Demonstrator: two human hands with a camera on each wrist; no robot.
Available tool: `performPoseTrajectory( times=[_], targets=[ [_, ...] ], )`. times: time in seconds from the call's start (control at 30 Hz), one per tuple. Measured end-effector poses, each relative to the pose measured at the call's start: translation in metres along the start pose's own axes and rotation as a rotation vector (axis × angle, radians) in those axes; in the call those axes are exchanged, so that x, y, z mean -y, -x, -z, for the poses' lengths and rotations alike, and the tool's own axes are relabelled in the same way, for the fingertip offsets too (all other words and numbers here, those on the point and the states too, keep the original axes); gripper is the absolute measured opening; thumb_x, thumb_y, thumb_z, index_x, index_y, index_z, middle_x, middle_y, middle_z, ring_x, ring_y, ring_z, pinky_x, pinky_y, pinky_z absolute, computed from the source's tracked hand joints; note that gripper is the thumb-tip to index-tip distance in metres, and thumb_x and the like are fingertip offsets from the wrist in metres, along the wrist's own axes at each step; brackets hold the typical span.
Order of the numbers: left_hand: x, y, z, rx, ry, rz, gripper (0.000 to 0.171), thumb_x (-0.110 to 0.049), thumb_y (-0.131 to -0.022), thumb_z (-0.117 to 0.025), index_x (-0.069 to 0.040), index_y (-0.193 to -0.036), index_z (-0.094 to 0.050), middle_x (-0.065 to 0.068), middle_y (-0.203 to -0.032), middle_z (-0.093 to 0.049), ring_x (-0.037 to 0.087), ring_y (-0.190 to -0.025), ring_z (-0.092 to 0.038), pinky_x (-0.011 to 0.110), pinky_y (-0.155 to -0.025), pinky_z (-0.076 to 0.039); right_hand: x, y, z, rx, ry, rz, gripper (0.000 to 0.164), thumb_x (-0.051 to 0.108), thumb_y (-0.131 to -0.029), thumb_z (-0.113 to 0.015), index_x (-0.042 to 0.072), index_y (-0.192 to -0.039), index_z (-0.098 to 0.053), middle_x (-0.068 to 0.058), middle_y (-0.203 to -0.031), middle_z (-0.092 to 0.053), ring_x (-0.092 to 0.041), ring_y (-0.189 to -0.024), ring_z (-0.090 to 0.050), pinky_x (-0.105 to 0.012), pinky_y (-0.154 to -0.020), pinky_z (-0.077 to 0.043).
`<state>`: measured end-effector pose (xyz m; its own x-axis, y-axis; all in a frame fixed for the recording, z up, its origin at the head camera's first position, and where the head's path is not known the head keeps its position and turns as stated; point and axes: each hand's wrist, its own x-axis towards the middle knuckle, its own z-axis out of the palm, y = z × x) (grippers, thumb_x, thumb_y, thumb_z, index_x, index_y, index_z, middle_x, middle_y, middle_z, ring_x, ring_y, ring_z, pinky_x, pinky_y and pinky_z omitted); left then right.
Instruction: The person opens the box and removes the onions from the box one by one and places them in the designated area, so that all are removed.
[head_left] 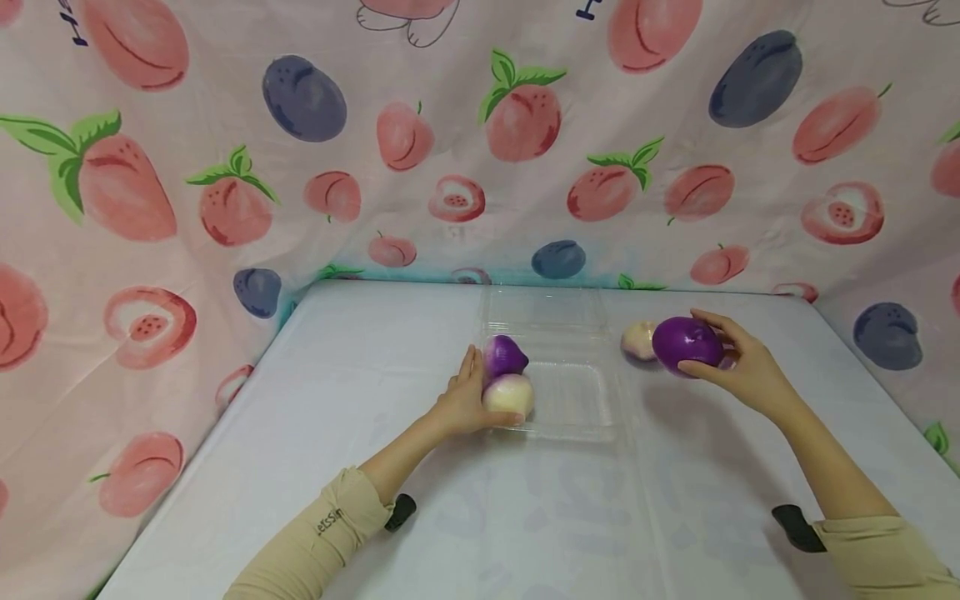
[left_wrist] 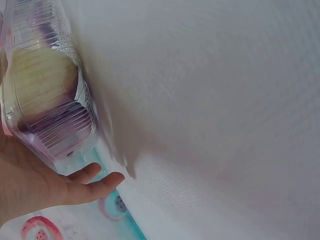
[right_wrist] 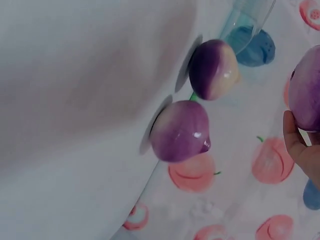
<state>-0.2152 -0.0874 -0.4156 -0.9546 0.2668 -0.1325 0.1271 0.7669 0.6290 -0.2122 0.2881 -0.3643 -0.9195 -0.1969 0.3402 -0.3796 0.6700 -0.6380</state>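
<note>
My right hand [head_left: 750, 372] clamps fingers and thumb on a glossy purple rounded bulb [head_left: 684, 343]. The clear plastic rectangular container [head_left: 577, 396] lies left of it, bare side facing it. My left hand [head_left: 465, 402], nearer the container, touches its left side, fingers straight.

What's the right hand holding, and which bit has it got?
The right hand holds a shiny purple round thing by its right side, as the head view shows: thumb near its lower edge, fingers near its upper edge.
</note>
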Motion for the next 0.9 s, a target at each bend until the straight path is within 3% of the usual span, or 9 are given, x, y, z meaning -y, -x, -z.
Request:
performPoseTrajectory(
  times=[0.1, 0.2, 0.37, 0.4, 0.5, 0.6, 0.63, 0.73, 0.9],
  targets=[
    [0.000, 0.000, 0.000, 0.000, 0.000, -0.003, 0.121, -0.051, -0.071, -0.077, -0.001, -0.151, -0.001, 0.014, -0.159, 0.007, 0.048, -0.138, -0.021, 0.070, -0.100, -0.027, -0.006, -0.001, 0.007, -0.016, 0.022, -0.020, 0.068, 0.014, -0.081, -0.074, 0.006, -0.140, -0.040, -0.028, -0.132, -0.046, -0.025, -0.103, -0.055, 0.000, -0.070, -0.034],
    [0.000, 0.000, 0.000, -0.001, -0.001, -0.002, 0.121, -0.051, -0.071, -0.077, -0.001, -0.151, -0.001, 0.014, -0.159, 0.007, 0.048, -0.138, -0.021, 0.070, -0.100, -0.027, -0.014, -0.002, 0.012, -0.030, 0.040, -0.043, 0.070, 0.014, -0.081, -0.074, 0.002, -0.140, -0.038, -0.031, -0.134, -0.043, -0.048, -0.105, -0.049, 0.001, -0.070, -0.029],
    [0.001, -0.001, -0.001, -0.003, 0.000, 0.002, 0.122, -0.052, -0.070, -0.077, -0.002, -0.151, -0.001, 0.013, -0.159, 0.007, 0.047, -0.138, -0.021, 0.069, -0.100, -0.027, -0.026, -0.004, 0.022, -0.065, 0.079, -0.100, 0.074, 0.018, -0.082, -0.074, 0.004, -0.143, -0.035, -0.033, -0.135, -0.040, -0.049, -0.108, -0.045, -0.001, -0.068, -0.028],
    [0.001, -0.001, -0.001, -0.002, 0.000, 0.003, 0.122, -0.052, -0.070, -0.077, -0.002, -0.151, -0.001, 0.013, -0.159, 0.007, 0.047, -0.138, -0.021, 0.069, -0.100, -0.027, -0.029, -0.004, 0.024, -0.068, 0.083, -0.109, 0.075, 0.018, -0.082, -0.073, 0.003, -0.144, -0.034, -0.034, -0.136, -0.039, -0.050, -0.109, -0.045, -0.004, -0.075, -0.036],
    [0.002, -0.002, -0.001, -0.001, 0.000, 0.004, 0.122, -0.052, -0.070, -0.077, -0.002, -0.151, -0.001, 0.013, -0.159, 0.007, 0.047, -0.138, -0.021, 0.069, -0.101, -0.027, -0.035, -0.005, 0.029, -0.082, 0.107, -0.123, 0.075, 0.020, -0.083, -0.073, 0.002, -0.144, -0.034, -0.035, -0.136, -0.038, -0.052, -0.112, -0.043, -0.004, -0.077, -0.037],
    [0.002, -0.001, -0.001, -0.001, 0.000, 0.005, 0.122, -0.052, -0.070, -0.077, -0.002, -0.151, -0.001, 0.013, -0.159, 0.007, 0.047, -0.138, -0.021, 0.069, -0.101, -0.027, -0.042, -0.006, 0.033, -0.100, 0.138, -0.131, 0.074, 0.021, -0.084, -0.072, 0.001, -0.144, -0.033, -0.035, -0.136, -0.038, -0.052, -0.114, -0.041, -0.030, -0.094, -0.047],
    [0.002, -0.001, -0.001, -0.001, 0.000, 0.004, 0.122, -0.052, -0.070, -0.077, -0.001, -0.151, -0.001, 0.013, -0.159, 0.007, 0.047, -0.138, -0.021, 0.069, -0.101, -0.027, -0.044, -0.006, 0.035, -0.109, 0.149, -0.135, 0.074, 0.022, -0.084, -0.072, 0.001, -0.143, -0.033, -0.035, -0.136, -0.038, -0.051, -0.114, -0.041, -0.029, -0.095, -0.046],
    [0.001, -0.001, -0.001, -0.001, 0.002, 0.006, 0.122, -0.052, -0.070, -0.077, -0.002, -0.151, -0.001, 0.013, -0.159, 0.007, 0.048, -0.138, -0.020, 0.069, -0.101, -0.027, -0.052, -0.008, 0.040, -0.124, 0.167, -0.147, 0.074, 0.023, -0.085, -0.070, -0.002, -0.143, -0.031, -0.038, -0.135, -0.037, -0.054, -0.114, -0.039, -0.065, -0.092, -0.038],
    [0.001, 0.000, 0.000, 0.001, 0.016, 0.005, 0.122, -0.051, -0.070, -0.077, -0.002, -0.151, 0.000, 0.013, -0.159, 0.008, 0.047, -0.139, -0.019, 0.069, -0.101, -0.026, -0.065, -0.013, 0.049, -0.141, 0.194, -0.139, 0.076, 0.023, -0.086, -0.068, -0.008, -0.143, -0.027, -0.042, -0.134, -0.034, -0.060, -0.118, -0.035, -0.071, -0.094, -0.029]
  ],
)
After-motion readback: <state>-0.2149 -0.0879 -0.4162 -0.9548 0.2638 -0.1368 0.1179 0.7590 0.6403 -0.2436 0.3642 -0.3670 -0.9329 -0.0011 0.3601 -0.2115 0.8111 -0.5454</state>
